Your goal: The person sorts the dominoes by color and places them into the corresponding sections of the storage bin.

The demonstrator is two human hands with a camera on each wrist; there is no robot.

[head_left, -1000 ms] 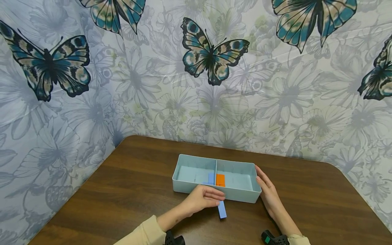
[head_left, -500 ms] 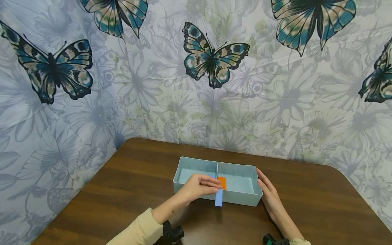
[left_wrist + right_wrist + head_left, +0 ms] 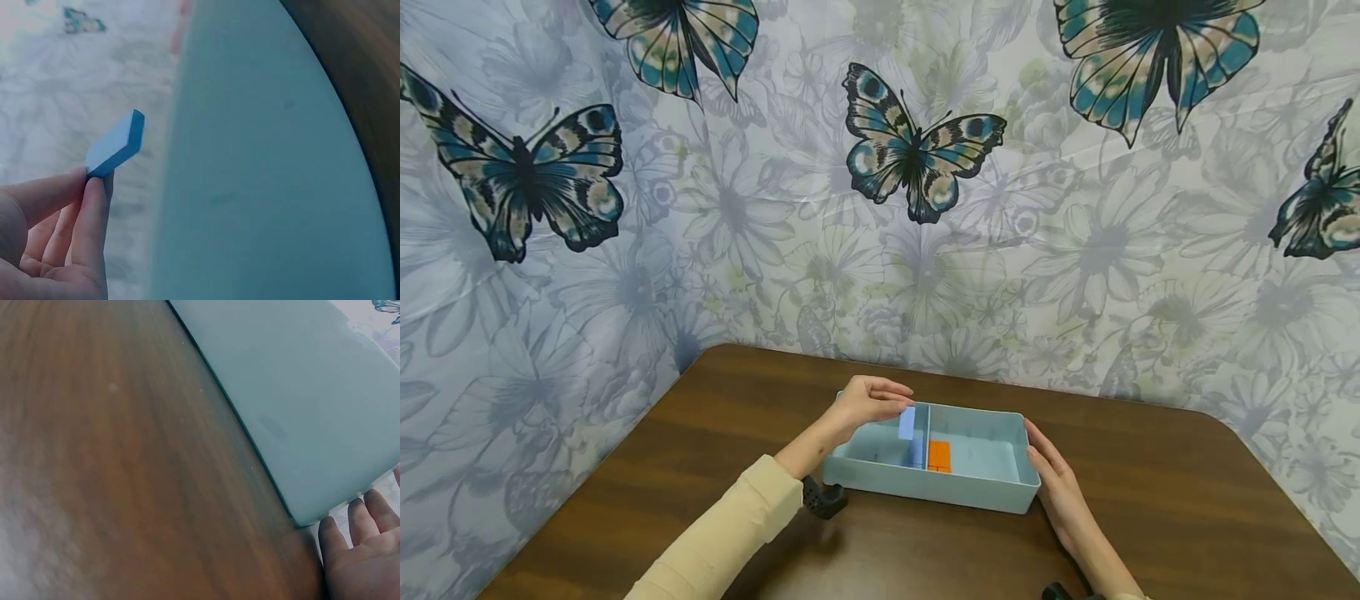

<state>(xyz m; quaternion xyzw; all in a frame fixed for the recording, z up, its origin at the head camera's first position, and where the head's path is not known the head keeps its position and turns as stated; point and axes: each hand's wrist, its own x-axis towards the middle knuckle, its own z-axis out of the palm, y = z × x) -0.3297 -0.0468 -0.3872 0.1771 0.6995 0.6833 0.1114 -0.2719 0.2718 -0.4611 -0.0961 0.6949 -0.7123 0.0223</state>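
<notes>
A pale blue two-compartment box [image 3: 940, 495] stands on the table. Above its left compartment, my left hand [image 3: 867, 400] pinches a flat light-blue block [image 3: 907, 423] between thumb and fingertips. In the left wrist view, the same blue block [image 3: 117, 145] juts out past the fingertips, tilted. Other blue pieces [image 3: 916, 453] lie in the left compartment beside the divider, partly hidden. Orange blocks [image 3: 939, 456] sit across the divider, in the right compartment. My right hand [image 3: 1062, 487] touches the box's right end with fairly straight fingers; the right wrist view shows those fingertips [image 3: 334, 534] against the end wall.
The brown wooden table [image 3: 647, 500] extends around the box. Behind it hangs a cloth [image 3: 760, 292] printed with flowers and butterflies. A black device [image 3: 824, 498] is strapped at the left wrist, close to the box's front left corner.
The left hand has lifted the blue block off the table in front of the box and carried it up, back and left over the left compartment. The right hand stays at the box's end.
</notes>
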